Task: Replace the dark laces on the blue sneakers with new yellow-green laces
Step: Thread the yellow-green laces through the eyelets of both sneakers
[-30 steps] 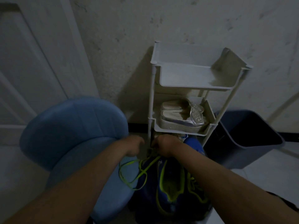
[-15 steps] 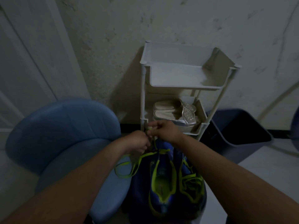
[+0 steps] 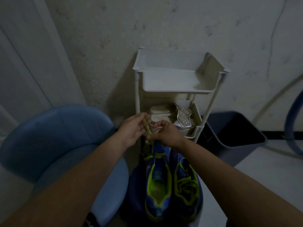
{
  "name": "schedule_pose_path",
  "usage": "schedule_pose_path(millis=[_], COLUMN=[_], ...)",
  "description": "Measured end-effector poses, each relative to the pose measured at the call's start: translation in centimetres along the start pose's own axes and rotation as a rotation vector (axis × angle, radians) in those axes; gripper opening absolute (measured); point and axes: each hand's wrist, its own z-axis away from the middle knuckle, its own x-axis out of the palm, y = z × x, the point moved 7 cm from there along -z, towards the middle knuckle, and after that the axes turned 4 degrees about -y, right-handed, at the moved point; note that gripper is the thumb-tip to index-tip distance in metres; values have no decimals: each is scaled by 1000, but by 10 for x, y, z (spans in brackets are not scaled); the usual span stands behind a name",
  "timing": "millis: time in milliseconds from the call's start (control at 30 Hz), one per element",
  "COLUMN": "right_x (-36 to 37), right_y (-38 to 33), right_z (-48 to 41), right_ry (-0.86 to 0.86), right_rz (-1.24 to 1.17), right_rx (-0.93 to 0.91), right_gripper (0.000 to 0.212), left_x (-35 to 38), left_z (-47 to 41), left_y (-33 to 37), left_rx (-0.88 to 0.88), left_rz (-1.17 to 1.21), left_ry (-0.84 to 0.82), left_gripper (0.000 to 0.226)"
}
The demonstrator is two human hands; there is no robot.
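Two blue sneakers with yellow-green trim stand side by side below me, toes pointing away. The left sneaker [image 3: 157, 182] has its tongue open and a yellow-green lace [image 3: 147, 128] rising taut from its toe end. The right sneaker [image 3: 186, 184] carries yellow-green lacing across its top. My left hand [image 3: 132, 128] pinches the upper end of the lace. Just to its right, my right hand [image 3: 165, 133] pinches the same lace lower down, above the sneaker's toe. No dark lace is visible.
A blue padded chair [image 3: 54, 140] sits at my left. A white shelf rack [image 3: 177, 79] stands against the wall ahead, with pale sandals [image 3: 173, 115] on its lower tier. A dark bin [image 3: 232, 130] stands on the floor at the right.
Both hands have risen from the sneaker's toe, pulling the lace up tight. The loose loops of lace that lay on the chair edge are gone.
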Motion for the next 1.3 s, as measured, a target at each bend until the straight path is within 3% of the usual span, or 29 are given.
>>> schedule_pose_path(millis=[100,167,233,333,433,600,700,900,1100,1200,1300], right_x=[-2,-3,-3,-8,-10,1,-11,-30,-49,-61,-64], right_y=[4,4,-4,-23,-40,-44,-35,-23,-4,8,18], right_z=[4,8,14,19,22,31,28,31,30,27,24], right_ry=[-21,-32,-32,24,16,-158,-127,-111,-96,-101,-122], right_rz=[61,78,24,58,210,446,578,555,732,925,1035], right_rx=[64,84,52,-114,-300,-279,-215,-103,33,145,211], right_gripper=[42,47,52,63,68,36,16,12,11,21,25], left_x=[-1,-3,0,13,21,35,32,12,-20,-29,-43], left_z=[1,7,14,18,24,38,39,39,34,31,31], left_y=[21,31,36,30,18,21,30,47,63,61,51], left_rx=[106,163,211,290,311,321,311,306,237,113,-155], left_rz=[21,-104,-477,-1045,-1360,-1494,-1415,-1442,-1469,-1577,-1753], left_ry=[22,67,86,-52,-199,-228,-152,14,332,410,376], left_gripper=[18,21,24,24,15,18,13,15,26,24,31])
